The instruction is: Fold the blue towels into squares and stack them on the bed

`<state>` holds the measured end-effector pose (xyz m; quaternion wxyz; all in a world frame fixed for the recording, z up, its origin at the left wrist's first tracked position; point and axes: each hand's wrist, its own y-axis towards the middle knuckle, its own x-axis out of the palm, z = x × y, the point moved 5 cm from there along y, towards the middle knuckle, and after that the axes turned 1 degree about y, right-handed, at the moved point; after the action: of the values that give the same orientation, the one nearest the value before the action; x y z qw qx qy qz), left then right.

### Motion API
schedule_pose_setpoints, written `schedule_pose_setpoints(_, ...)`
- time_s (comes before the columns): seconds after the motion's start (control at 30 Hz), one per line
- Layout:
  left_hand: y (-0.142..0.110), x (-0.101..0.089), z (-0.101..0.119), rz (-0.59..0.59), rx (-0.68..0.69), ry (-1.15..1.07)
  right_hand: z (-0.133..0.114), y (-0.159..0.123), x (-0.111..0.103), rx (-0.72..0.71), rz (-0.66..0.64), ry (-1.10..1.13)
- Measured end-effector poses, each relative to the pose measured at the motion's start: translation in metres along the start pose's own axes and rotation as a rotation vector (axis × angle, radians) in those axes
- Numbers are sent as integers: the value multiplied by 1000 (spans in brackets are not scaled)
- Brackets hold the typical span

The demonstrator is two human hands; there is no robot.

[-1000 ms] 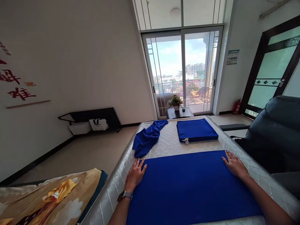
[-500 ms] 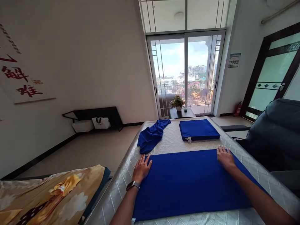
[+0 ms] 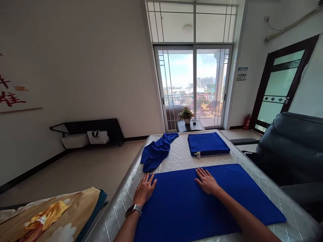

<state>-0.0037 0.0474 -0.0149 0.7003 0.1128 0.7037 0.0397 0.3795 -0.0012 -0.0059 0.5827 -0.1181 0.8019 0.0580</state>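
A blue cloth (image 3: 181, 201) lies spread flat on a mattress with a pale quilted cover (image 3: 176, 156). At its far left corner my left hand (image 3: 145, 189) rests with fingers spread, a watch (image 3: 133, 210) on the wrist. My right hand (image 3: 207, 181) lies flat on the cloth near the middle of its far edge, fingers apart. Beyond the left hand is a crumpled blue cloth (image 3: 158, 151). Farther off to the right sits a neat stack of folded blue cloth (image 3: 208, 143) with a white tag at its front.
A small table (image 3: 199, 127) with a potted plant (image 3: 186, 114) stands past the mattress, before a sliding glass door (image 3: 194, 87). A dark armchair (image 3: 292, 151) is close on the right. At lower left is a bed with a patterned cover (image 3: 83, 201).
My right hand has slid left from the cloth's far right corner to the middle of the far edge. The left hand stays at its corner. The view has shifted slightly.
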Motion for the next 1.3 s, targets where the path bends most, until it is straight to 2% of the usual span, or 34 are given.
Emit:
schedule_pose_setpoints(0.1,0,-2,1,13,4,-14,81,-18,-16,133,42,-57)
schedule_pose_setpoints(0.23,1,-5,4,-10,-7,-17,191,-44,-36,392,119,-151)
schedule_pose_setpoints(0.33,2,-7,6,-43,-12,-14,238,-55,-40,486,155,-189)
schedule_pose_setpoints(0.4,1,-7,6,-67,-27,-27,249,-57,-38,493,170,-188)
schedule_pose_setpoints(0.57,3,-12,6,-117,-22,-132,250,-55,-32,477,208,-168)
schedule_pose_setpoints(0.77,2,-31,0,-92,-12,-180,249,-59,-33,481,200,-196)
schedule_pose_setpoints(0.87,-18,-43,4,-80,7,-190,236,-65,-44,492,260,-242)
schedule_pose_setpoints(0.97,-57,-51,18,-135,94,-208,196,-70,-59,389,415,-344)
schedule_pose_setpoints(1.03,-89,-54,29,-158,166,-213,152,-73,-60,294,466,-352)
schedule_pose_setpoints(1.1,-120,-54,37,-153,200,-199,97,-75,-51,211,442,-278)
schedule_pose_setpoints(1.23,-162,-47,40,-156,117,-138,-28,-76,-11,-10,219,-35)
schedule_pose_setpoints(1.3,-171,-44,38,-170,54,-116,-77,-79,10,-111,113,37)
